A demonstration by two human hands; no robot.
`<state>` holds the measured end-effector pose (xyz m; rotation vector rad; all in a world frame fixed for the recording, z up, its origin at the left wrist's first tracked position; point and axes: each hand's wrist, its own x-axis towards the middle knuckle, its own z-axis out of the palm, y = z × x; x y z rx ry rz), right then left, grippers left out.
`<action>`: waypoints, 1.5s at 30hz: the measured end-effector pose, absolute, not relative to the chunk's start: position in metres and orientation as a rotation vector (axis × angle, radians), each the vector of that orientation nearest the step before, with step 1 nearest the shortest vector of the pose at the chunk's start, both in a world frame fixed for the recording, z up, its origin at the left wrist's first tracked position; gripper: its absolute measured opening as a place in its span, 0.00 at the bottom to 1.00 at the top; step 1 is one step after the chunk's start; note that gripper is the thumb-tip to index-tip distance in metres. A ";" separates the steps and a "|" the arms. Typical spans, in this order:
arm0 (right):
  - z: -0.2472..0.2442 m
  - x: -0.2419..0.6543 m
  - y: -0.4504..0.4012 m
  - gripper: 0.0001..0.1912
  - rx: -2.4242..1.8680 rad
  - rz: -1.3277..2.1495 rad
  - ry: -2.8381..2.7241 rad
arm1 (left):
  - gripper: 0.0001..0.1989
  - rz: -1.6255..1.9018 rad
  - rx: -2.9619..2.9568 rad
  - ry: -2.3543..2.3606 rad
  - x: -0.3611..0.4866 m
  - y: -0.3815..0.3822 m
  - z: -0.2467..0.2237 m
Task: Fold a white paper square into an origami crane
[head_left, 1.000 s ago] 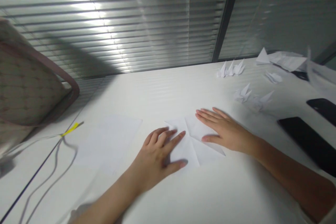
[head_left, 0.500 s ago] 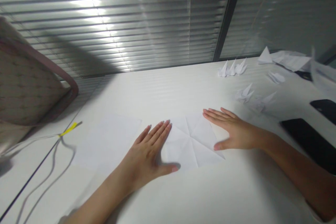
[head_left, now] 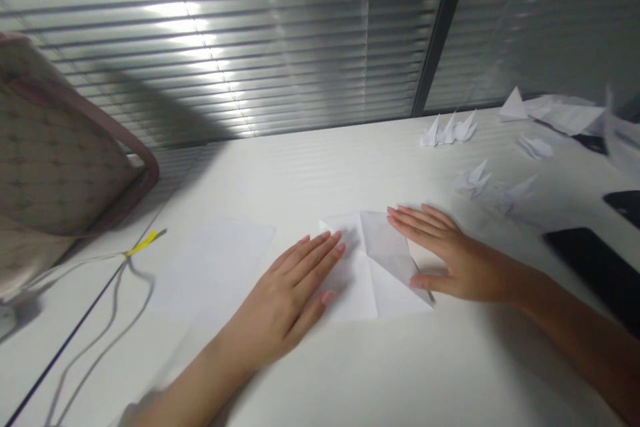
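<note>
My open left hand (head_left: 285, 287) and open right hand (head_left: 455, 267) lie flat, gripping nothing, their fingers resting on either side of the creased white square paper sheet (head_left: 363, 280) at lower centre on the white bench (head_left: 400, 373)

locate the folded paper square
In the head view, the folded paper square lies on the white desk between the left hand and right hand, their fingers on it, with a blank paper sheet just to its left.
</note>
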<state>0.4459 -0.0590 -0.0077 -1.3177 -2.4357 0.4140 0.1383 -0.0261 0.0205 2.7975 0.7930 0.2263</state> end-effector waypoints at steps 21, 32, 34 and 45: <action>-0.012 0.422 -0.100 0.15 -0.751 -0.275 -2.643 | 0.24 0.266 2.987 0.633 0.159 -0.047 0.003; -0.007 0.404 -0.064 0.07 -1.386 0.756 -2.062 | 0.18 0.450 2.876 0.721 0.162 -0.046 0.003; -0.006 0.398 -0.060 0.08 -1.474 0.763 -2.037 | 0.15 0.500 2.798 0.772 0.163 -0.045 0.003; -0.015 0.393 -0.064 0.05 -1.504 0.541 -2.142 | 0.22 0.360 2.900 0.799 0.158 -0.052 0.000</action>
